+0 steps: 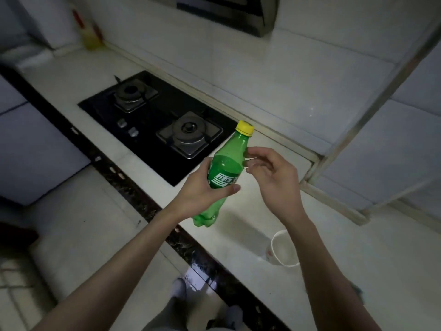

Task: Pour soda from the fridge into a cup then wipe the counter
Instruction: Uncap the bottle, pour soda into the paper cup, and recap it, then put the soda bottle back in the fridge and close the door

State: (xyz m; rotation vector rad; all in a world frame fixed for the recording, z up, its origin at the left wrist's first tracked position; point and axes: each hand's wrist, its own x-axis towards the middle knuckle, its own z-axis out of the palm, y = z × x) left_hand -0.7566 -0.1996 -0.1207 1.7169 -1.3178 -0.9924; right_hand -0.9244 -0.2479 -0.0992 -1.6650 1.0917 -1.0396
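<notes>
Bottle (224,173) in left grip (202,189) | right grip (272,177) spread | cup (284,249) half hidden

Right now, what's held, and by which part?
Left hand grips the green soda bottle around its labelled middle. Right hand is open beside the neck, holding nothing.

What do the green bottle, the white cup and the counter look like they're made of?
Green bottle: translucent glossy plastic; liquid shows through. White cup: probably paper or thin plastic, matte with a thin rim. Counter: pale polished stone, seemingly.
</notes>
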